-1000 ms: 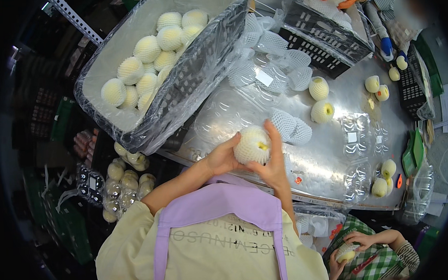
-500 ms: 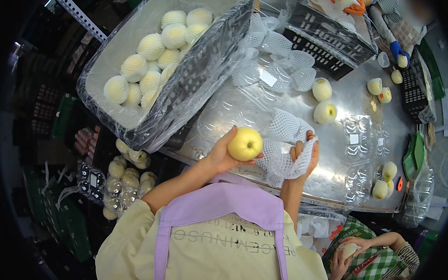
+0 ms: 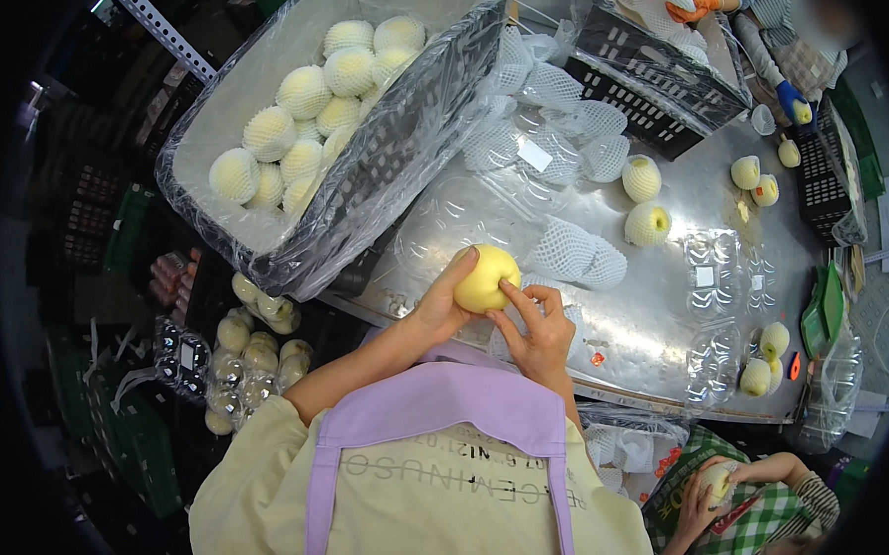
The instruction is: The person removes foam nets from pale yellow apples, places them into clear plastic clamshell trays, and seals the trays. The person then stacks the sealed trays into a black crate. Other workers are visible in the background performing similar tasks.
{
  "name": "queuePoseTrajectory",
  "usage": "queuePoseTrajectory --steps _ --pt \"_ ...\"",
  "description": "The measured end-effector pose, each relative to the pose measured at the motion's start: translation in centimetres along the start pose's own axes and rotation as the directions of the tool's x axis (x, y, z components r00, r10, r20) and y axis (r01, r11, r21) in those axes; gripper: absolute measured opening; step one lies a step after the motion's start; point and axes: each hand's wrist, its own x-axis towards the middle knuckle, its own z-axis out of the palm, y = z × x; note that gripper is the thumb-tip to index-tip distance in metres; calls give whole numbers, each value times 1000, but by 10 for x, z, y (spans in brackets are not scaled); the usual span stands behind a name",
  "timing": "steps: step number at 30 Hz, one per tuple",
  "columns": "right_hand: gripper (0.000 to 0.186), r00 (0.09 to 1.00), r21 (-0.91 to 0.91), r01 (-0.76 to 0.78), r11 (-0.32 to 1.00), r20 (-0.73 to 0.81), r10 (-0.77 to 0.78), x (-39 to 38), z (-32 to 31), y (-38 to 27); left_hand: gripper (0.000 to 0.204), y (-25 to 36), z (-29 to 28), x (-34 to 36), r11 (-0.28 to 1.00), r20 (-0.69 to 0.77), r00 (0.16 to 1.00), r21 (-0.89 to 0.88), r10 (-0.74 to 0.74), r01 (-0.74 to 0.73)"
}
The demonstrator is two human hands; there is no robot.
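The place looked like a fruit-packing workroom: a broad metal table (image 3: pixel 655 318) held clear plastic boxes (image 3: pixel 712 266) and loose foam nets (image 3: pixel 603 261), a plastic-lined black crate (image 3: pixel 400 155) carried netted fruit (image 3: pixel 303 92), and co-workers in orange gloves (image 3: pixel 699 6) and a checked apron (image 3: pixel 772 513) handled fruit around it.

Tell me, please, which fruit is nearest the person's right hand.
The bare yellow fruit in the left hand: it alone is touched by the right hand.
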Motion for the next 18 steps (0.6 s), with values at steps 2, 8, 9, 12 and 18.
queuePoseTrajectory --steps 2,8,9,12,18 --pt "40 1000 28 -24 999 3 24 -1 0 -2 49 0 2 0 1000 -2 1000 12 25 -25" --pt "36 999 78 -23 997 41 20 -1 -5 -3 47 2 9 -6 993 -37 998 102 56 -52" --pt "35 999 91 -17 996 51 13 -1 -6 -3 46 2 9 -6 991 -53 997 127 58 -51" --pt "32 985 80 -47 996 168 33 0 -11 -1 47 0 9 -8 987 -87 996 158 21 -7" --pt "30 969 81 -65 995 241 44 3 -14 1 49 -2 6 -6 987 -79 997 158 -16 29"
